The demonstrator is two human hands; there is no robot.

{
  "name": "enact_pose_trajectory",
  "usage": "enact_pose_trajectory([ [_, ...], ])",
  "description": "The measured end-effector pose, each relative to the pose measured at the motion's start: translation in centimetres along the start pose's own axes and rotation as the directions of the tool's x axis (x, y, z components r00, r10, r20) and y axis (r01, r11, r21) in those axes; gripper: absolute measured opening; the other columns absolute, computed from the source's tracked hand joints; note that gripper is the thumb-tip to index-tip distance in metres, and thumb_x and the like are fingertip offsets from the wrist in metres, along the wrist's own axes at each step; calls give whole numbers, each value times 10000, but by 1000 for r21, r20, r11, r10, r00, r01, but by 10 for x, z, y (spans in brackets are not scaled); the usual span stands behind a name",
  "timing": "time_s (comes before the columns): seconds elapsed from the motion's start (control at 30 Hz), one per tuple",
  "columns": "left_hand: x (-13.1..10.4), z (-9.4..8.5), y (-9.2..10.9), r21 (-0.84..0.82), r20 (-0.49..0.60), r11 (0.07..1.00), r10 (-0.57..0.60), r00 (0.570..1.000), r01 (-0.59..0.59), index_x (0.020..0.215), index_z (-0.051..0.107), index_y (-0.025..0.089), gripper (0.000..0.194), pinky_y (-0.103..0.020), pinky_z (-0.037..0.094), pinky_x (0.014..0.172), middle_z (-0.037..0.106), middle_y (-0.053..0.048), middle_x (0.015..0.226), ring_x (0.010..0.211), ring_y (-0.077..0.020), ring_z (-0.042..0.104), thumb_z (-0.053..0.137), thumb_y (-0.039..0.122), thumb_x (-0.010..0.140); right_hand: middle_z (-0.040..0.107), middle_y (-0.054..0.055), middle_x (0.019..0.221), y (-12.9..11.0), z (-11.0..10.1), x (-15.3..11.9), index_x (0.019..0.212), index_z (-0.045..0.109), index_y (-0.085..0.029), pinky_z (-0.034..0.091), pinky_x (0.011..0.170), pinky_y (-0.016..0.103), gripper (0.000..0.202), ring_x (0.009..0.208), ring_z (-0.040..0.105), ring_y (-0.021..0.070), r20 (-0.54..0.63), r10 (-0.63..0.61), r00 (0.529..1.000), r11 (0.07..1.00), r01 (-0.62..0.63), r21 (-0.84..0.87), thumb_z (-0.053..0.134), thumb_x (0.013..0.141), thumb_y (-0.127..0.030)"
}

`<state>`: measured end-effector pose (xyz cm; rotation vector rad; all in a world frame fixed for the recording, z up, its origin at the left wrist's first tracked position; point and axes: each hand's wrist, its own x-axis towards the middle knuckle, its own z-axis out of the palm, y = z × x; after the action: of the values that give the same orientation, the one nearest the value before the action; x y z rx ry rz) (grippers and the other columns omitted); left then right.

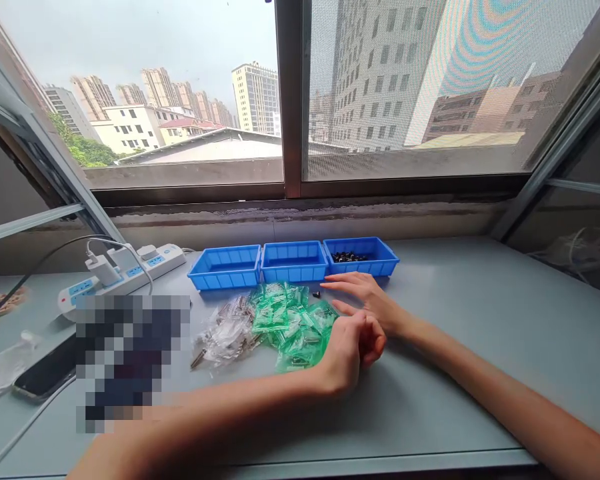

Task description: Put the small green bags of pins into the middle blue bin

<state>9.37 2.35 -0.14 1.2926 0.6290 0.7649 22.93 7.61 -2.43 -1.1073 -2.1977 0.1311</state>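
My right hand [370, 300] lies over the table with its fingers stretched out to the left. Near its fingertips a small black screw [317, 294] rests on the table by itself. In front of that hand my left hand [351, 350] is curled closed; whatever its fingers hold, if anything, is hidden. Beside the left hand is a pile of green plastic packets [285, 313], their contents hard to make out. Clear plastic bags [230, 333] with metal pieces adjoin the pile on the left. Behind, a blue bin [387, 267] contains many small black screws.
Two more blue bins, a middle one [295, 273] and a left one [225, 279], stand in the same row. A power strip [167, 260] with plugs and cables, a phone [47, 370] and a crumpled plastic bag [5, 367] occupy the left. A window rises behind.
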Motion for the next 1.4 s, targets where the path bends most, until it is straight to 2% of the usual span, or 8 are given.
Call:
enact_pose_trajectory([
  [0.1,1,0,-1,8,7,1000,-3,1000,3,483,405,203,523,-261,176,439,321,21,405,378,-79,257,301,684,659,589,64,1304,-3,11,-2,1218,627,-289,390,1001,494,313,1184,532,268,131,-51,990,994,64,-92,501,933,-316],
  [0.2,2,0,-2,23,12,1000,-10,1000,10,474,398,203,530,-260,177,445,319,20,408,381,-78,255,291,689,657,583,81,1310,-2,17,-2,1245,613,-255,384,1006,483,338,1203,515,269,170,-58,984,989,80,-126,481,945,-339],
  [0.63,-1,1,1,29,-1,999,15,1000,-15,475,408,198,547,-263,156,435,306,27,390,369,-75,247,296,688,690,727,53,951,6,3,0,910,724,-225,444,841,433,137,911,632,241,6,109,994,991,-108,-79,614,828,-217],
  [0.8,-1,0,1,37,0,998,55,998,-55,495,413,197,465,-255,171,426,313,26,377,367,-78,258,328,594,721,736,37,853,2,1,2,776,712,-232,461,786,422,93,823,646,239,-22,190,981,980,-191,-48,624,782,-206],
  [0.97,1,-1,-1,-14,-37,998,62,997,-62,606,416,193,353,-224,191,407,325,51,384,361,-77,258,388,521,734,731,38,831,-4,-3,3,828,711,-222,507,771,390,136,780,665,221,-93,313,945,939,-293,180,603,755,-259],
  [1.13,5,-1,-3,-115,-99,992,41,994,-53,652,325,212,476,-211,228,390,311,79,379,330,-68,253,377,673,757,722,50,849,-11,-15,8,913,703,-203,529,774,360,261,806,674,210,-140,390,910,848,-296,439,587,757,-377],
  [1.27,8,-1,-4,-156,-102,987,28,994,-44,706,257,224,552,-203,218,373,305,105,377,310,-71,246,404,756,708,708,51,798,-18,-27,10,985,679,-188,530,763,359,352,808,675,216,-86,421,903,749,-292,595,646,712,-408],
  [1.4,7,-2,-2,-180,-124,983,7,992,-29,760,267,230,556,-215,191,377,332,107,404,321,-85,276,406,765,700,678,21,713,-25,-35,9,970,668,-202,527,721,348,341,691,653,184,-7,372,928,703,-277,655,685,690,-395],
])
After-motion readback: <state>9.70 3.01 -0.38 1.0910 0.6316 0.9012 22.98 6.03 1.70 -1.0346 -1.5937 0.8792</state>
